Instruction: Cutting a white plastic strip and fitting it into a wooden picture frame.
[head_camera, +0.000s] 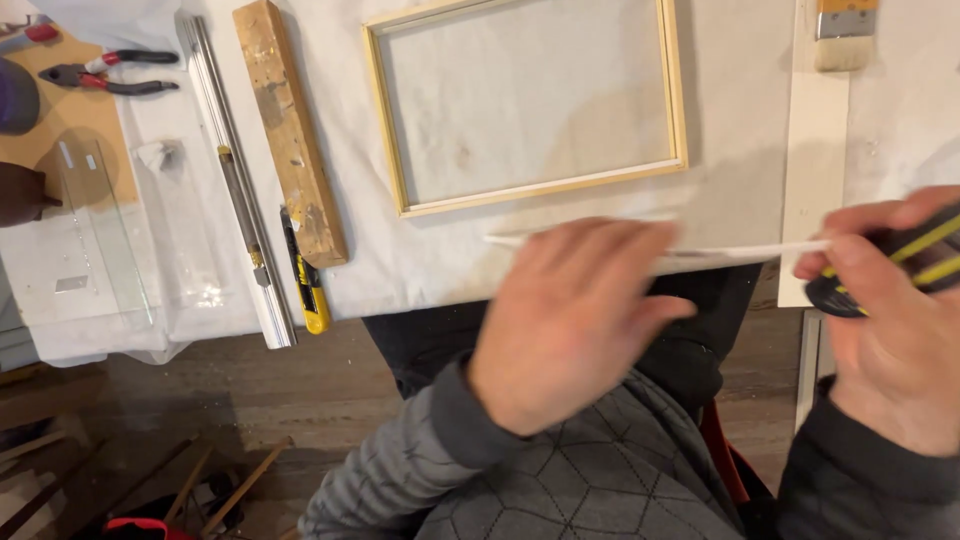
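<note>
- Your left hand (570, 320) hovers over the near edge of the table (740, 190), fingers spread loosely and blurred; you cannot tell whether it touches the thin white strip (740, 254) passing under its fingertips.
- Your right hand (895, 330) is curled tight around a black-and-yellow tool (905, 262) at the near right edge, just beside the strip's right end.
- The strip lies along the near edge, just below the pale wooden frame (530, 110).
- Towards the left edge: a worn wooden block (290, 130), a yellow utility knife (306, 275), a long metal rail (235, 170), red-handled pliers (110, 75).
- A paintbrush (843, 30) sits at the far right.
</note>
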